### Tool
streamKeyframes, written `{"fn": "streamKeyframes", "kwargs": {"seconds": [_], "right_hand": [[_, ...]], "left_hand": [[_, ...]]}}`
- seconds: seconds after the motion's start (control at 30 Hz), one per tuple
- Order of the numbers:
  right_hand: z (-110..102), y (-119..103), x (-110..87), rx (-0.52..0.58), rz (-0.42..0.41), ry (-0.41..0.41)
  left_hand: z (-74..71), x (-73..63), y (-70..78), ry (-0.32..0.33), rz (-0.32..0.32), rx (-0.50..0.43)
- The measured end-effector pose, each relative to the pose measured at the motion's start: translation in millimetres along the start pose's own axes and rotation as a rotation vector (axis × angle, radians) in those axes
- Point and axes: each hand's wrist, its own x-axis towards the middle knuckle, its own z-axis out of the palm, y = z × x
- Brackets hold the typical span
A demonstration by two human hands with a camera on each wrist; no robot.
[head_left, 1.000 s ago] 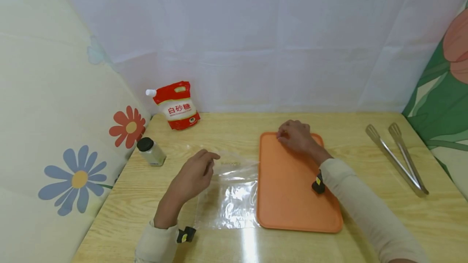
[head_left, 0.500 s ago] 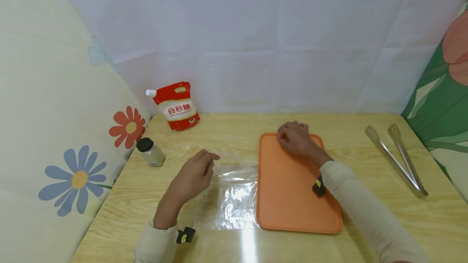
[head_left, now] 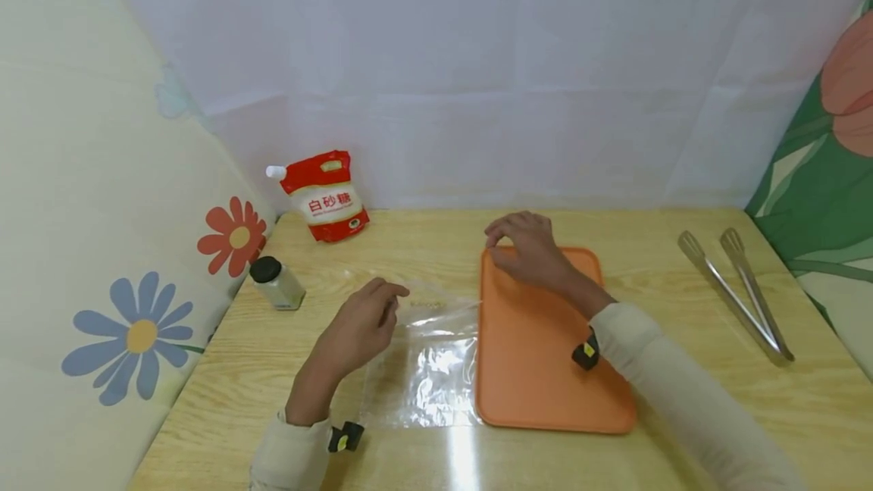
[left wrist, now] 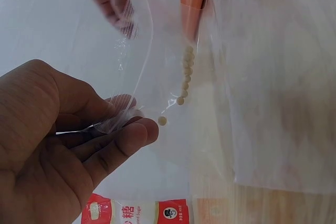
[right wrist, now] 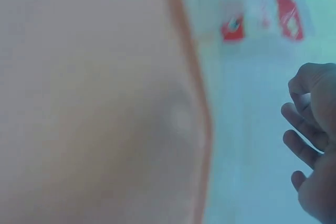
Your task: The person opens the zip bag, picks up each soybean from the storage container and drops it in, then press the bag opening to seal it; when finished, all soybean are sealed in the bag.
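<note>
In the head view my left hand [head_left: 358,328] is at the left edge of a clear zip bag [head_left: 436,385] lying on the table. The left wrist view shows the thumb and fingers pinching the bag's ridged mouth [left wrist: 113,121], with several small pale beads [left wrist: 186,72] lined up inside the bag. My right hand [head_left: 532,248] hovers over the far left corner of an orange tray [head_left: 546,377]. Its thumb and forefinger bend toward each other in a ring. In the right wrist view the other fingers [right wrist: 302,148] stand apart, loosely bent, with nothing visible in them.
A red sugar pouch [head_left: 327,195] with a white cap stands at the back left. Below it, a small jar [head_left: 278,284] with a black lid is by the left wall. Metal tongs [head_left: 743,298] lie spread on the right of the wooden table [head_left: 671,430].
My right hand has moved left and slightly away from me, from the tray's far edge to its far left corner. The left hand keeps its place at the bag.
</note>
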Motion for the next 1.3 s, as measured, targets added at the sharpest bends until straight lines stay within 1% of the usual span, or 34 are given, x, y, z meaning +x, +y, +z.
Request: {"fn": "streamKeyframes", "kwargs": {"seconds": [0.13,0.23,0.33,0.43,0.6,0.87,1.03,1.17,1.3], "right_hand": [[-2.2,-36.0,5.2,0.033,-0.098,-0.031],[-1.0,-57.5,6.0,0.039,-0.152,-0.066],[1.7,-72.1,5.9,0.036,-0.181,-0.107],[3.4,-81.5,5.7,0.04,-0.2,-0.134],[5.8,-87.9,5.5,0.047,-0.215,-0.146],[9.6,-89.4,3.5,0.068,-0.22,-0.167],[6.6,-85.6,4.5,0.083,-0.208,-0.146],[2.4,-84.3,5.7,0.094,-0.206,-0.138],[1.1,-83.6,4.0,0.079,-0.201,-0.145]], "left_hand": [[-0.1,0.0,-0.3,0.005,0.005,0.005],[0.0,0.3,-0.3,0.01,0.009,0.012],[-0.1,0.5,-0.5,0.015,0.013,0.018],[-0.2,0.5,-1.1,0.02,0.019,0.025],[-0.1,0.4,-2.3,0.022,0.024,0.033],[-0.6,0.8,-1.1,0.011,0.015,0.028],[-1.8,1.7,0.8,-0.006,-0.005,0.025],[-1.7,0.8,0.0,0.0,0.006,0.026],[-0.7,0.2,-0.6,0.012,0.022,0.026]]}}
